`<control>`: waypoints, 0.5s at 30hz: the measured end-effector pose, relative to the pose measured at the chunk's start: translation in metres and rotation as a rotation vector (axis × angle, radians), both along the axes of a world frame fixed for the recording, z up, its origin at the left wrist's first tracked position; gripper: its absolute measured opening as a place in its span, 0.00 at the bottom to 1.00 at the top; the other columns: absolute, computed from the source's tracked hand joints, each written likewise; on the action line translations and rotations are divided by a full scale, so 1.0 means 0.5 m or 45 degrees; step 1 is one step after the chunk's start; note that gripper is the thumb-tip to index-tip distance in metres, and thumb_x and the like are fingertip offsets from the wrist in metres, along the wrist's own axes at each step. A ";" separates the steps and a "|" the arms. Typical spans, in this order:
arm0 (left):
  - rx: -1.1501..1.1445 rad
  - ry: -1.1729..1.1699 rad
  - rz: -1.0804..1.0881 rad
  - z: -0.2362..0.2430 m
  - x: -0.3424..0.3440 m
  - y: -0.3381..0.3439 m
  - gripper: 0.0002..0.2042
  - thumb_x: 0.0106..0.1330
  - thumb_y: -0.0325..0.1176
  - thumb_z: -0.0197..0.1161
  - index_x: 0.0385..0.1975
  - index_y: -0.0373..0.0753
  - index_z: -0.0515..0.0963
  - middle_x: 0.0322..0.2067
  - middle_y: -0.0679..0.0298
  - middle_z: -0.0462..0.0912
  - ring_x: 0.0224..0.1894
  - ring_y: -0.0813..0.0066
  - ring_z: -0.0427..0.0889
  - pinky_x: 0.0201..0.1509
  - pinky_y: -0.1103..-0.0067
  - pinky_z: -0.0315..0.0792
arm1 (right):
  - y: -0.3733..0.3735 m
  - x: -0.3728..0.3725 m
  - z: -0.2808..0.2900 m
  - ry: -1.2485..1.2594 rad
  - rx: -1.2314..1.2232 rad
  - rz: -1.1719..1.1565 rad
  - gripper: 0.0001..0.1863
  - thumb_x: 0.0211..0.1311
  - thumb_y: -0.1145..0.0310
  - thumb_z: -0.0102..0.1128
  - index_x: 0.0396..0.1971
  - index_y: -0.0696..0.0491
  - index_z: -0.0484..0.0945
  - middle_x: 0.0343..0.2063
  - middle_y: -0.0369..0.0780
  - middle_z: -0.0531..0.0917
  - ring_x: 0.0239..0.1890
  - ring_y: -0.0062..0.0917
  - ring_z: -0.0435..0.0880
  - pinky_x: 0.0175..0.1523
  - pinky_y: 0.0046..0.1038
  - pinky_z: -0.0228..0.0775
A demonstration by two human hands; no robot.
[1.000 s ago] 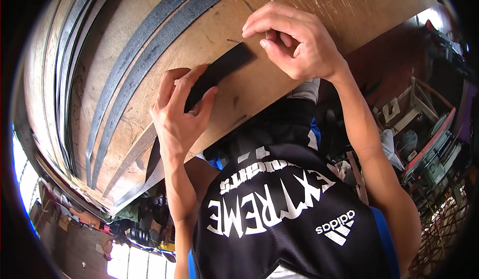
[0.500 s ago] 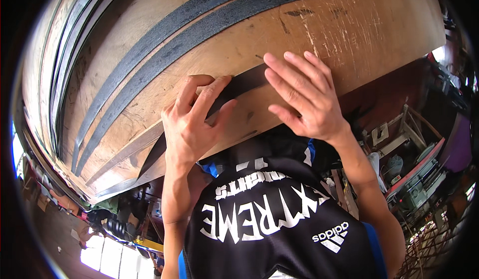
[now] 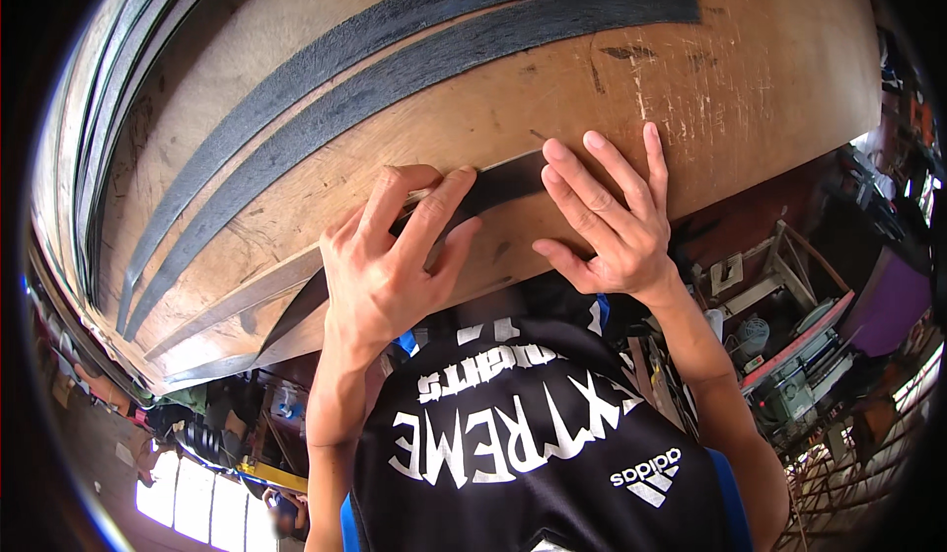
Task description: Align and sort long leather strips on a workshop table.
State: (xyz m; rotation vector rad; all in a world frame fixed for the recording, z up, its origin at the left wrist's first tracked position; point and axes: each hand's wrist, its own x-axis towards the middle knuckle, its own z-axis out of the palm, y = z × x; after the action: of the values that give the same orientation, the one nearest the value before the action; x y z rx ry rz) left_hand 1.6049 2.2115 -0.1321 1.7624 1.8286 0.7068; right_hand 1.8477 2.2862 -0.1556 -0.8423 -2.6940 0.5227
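A dark, narrow leather-like strip (image 3: pixel 508 182) lies along the near part of a wooden board (image 3: pixel 769 128). My left hand (image 3: pixel 390 261) bends its fingers over the strip, its fingertips along the far edge and its thumb apart. Part of the strip under that hand is hidden. Left of the wrist the strip comes out twisted and runs to the board's far-left corner. Beside it, a thin wooden-looking slat (image 3: pixel 237 300) reaches in under the left hand. My right hand (image 3: pixel 612 221) rests with fingers spread flat over the strip's right end.
Two wide black strips (image 3: pixel 434 64) lie curved across the board beyond my hands. More long dark strips (image 3: pixel 99 157) are bunched at the far left. Below the board's right edge stand a wooden frame (image 3: pixel 779 266) and assorted clutter. A person (image 3: pixel 284 513) shows at the lower left.
My right hand has spread its fingers wider, the little finger most. The whole view has shifted a little, with the board and both hands lower; the left hand keeps its place on the strip.
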 end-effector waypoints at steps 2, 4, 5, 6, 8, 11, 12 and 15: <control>-0.004 -0.004 -0.001 -0.002 -0.001 0.002 0.25 0.45 0.27 0.80 0.48 0.44 0.86 0.38 0.63 0.81 0.19 0.76 0.74 0.26 0.78 0.72 | 0.000 -0.002 -0.003 -0.005 0.006 0.000 0.29 0.68 0.48 0.59 0.62 0.52 0.79 0.64 0.33 0.79 0.71 0.34 0.70 0.76 0.65 0.45; -0.008 -0.007 -0.001 -0.004 -0.003 0.003 0.25 0.44 0.27 0.80 0.47 0.43 0.86 0.38 0.63 0.81 0.19 0.76 0.74 0.26 0.78 0.72 | 0.000 -0.004 -0.006 -0.008 0.013 0.000 0.29 0.68 0.48 0.58 0.61 0.51 0.80 0.64 0.34 0.80 0.70 0.33 0.71 0.76 0.65 0.46; 0.002 -0.005 -0.002 -0.005 -0.003 0.003 0.25 0.44 0.27 0.80 0.47 0.43 0.86 0.38 0.63 0.81 0.19 0.76 0.74 0.26 0.78 0.73 | -0.001 -0.005 -0.008 0.000 0.026 -0.009 0.28 0.68 0.49 0.58 0.60 0.51 0.80 0.63 0.33 0.80 0.70 0.33 0.71 0.75 0.65 0.46; 0.012 -0.003 -0.004 -0.005 -0.003 0.003 0.25 0.44 0.27 0.79 0.47 0.43 0.86 0.37 0.63 0.81 0.19 0.76 0.74 0.26 0.78 0.73 | -0.002 -0.006 -0.009 0.010 0.041 -0.017 0.27 0.69 0.49 0.57 0.60 0.51 0.81 0.63 0.33 0.81 0.70 0.33 0.72 0.75 0.65 0.47; -0.016 0.009 -0.024 0.000 -0.006 0.003 0.24 0.45 0.28 0.79 0.48 0.43 0.85 0.38 0.65 0.81 0.23 0.74 0.79 0.28 0.77 0.75 | -0.004 -0.006 -0.011 0.006 0.057 -0.021 0.26 0.69 0.50 0.57 0.58 0.51 0.82 0.62 0.33 0.81 0.69 0.32 0.72 0.75 0.65 0.48; -0.038 0.020 -0.046 -0.001 -0.007 0.004 0.24 0.47 0.28 0.78 0.48 0.43 0.84 0.38 0.66 0.82 0.28 0.72 0.83 0.30 0.77 0.78 | -0.007 -0.005 -0.015 0.020 0.095 -0.035 0.24 0.69 0.50 0.56 0.54 0.51 0.85 0.61 0.33 0.82 0.68 0.32 0.73 0.74 0.64 0.50; -0.035 0.017 -0.048 -0.003 -0.007 0.005 0.24 0.47 0.28 0.78 0.48 0.43 0.84 0.38 0.66 0.82 0.28 0.72 0.83 0.30 0.77 0.78 | -0.008 -0.005 -0.018 0.036 0.115 -0.045 0.23 0.69 0.50 0.57 0.52 0.50 0.86 0.60 0.32 0.83 0.68 0.31 0.74 0.74 0.64 0.51; -0.023 0.017 -0.051 0.000 -0.008 0.004 0.24 0.46 0.27 0.78 0.48 0.43 0.84 0.38 0.66 0.82 0.28 0.72 0.84 0.30 0.77 0.78 | -0.010 -0.004 -0.020 0.068 0.158 -0.043 0.21 0.69 0.51 0.57 0.49 0.49 0.87 0.59 0.31 0.84 0.66 0.30 0.75 0.74 0.62 0.52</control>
State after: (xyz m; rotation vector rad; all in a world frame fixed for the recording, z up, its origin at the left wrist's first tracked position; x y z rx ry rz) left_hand 1.6010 2.2132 -0.1319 1.7911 1.7974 0.6629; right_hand 1.8456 2.2812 -0.1655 -0.8263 -2.6280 0.3606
